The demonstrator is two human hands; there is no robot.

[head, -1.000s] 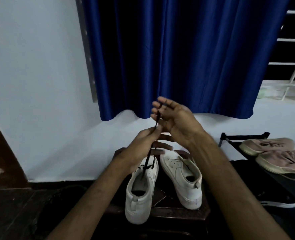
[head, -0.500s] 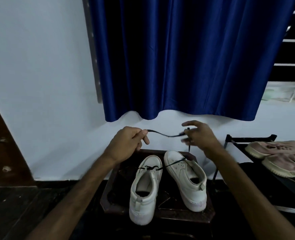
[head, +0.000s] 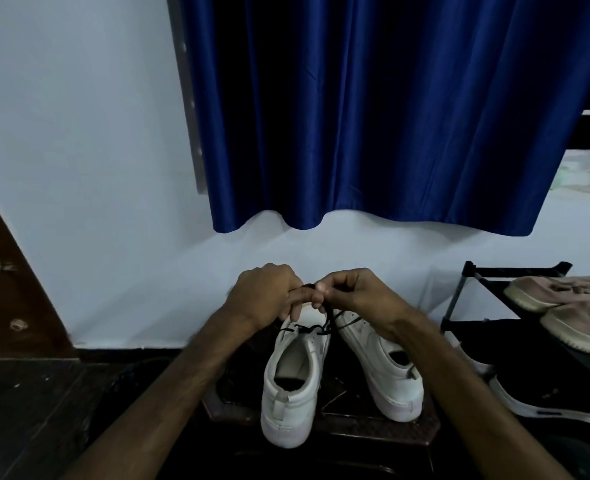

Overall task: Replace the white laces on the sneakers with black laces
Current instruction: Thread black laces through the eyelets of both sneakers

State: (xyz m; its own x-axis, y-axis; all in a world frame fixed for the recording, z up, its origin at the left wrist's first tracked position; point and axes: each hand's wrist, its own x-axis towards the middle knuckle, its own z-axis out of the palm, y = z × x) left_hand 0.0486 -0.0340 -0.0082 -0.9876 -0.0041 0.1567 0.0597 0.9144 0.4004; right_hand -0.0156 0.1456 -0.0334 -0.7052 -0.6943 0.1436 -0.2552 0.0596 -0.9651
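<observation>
L hand (head: pixel 265 296) & R hand (head: pixel 352 294) meet knuckle to knuckle, raised just above the toes of two white sneakers. Both hands' fingers are curled in: L pinches the black lace (head: pixel 305 329) btwn thumb & curled fingers, w/ a short dark bit showing on top where the hands touch, and R nips the same lace btwn thumb & forefinger, other fingers tucked under. From the hands the lace drops to the L sneaker (head: pixel 291 393), where it runs across the front of the opening thru the eyelets in a loose crossing. One strand trails rightward over the front of the R sneaker (head: pixel 380 368); can't tell whether it's threaded there. Sneakers sit side by side on a dark stool (head: pixel 355 431), heels toward the camera, toes toward the wall (head: pixel 96 168), R one angled outward, the two close at the toes. No white laces visible on either. Blue curtain (head: pixel 373 116) hangs behind, hem above the hands. To the R, a black rack (head: pixel 459 296) holds tan shoes (head: pixel 563 296) on top, w/ a black shoe (head: pixel 546 403) w/ white sole lower down. Brown door (head: pixel 6 271) at far L; floor is dark.
</observation>
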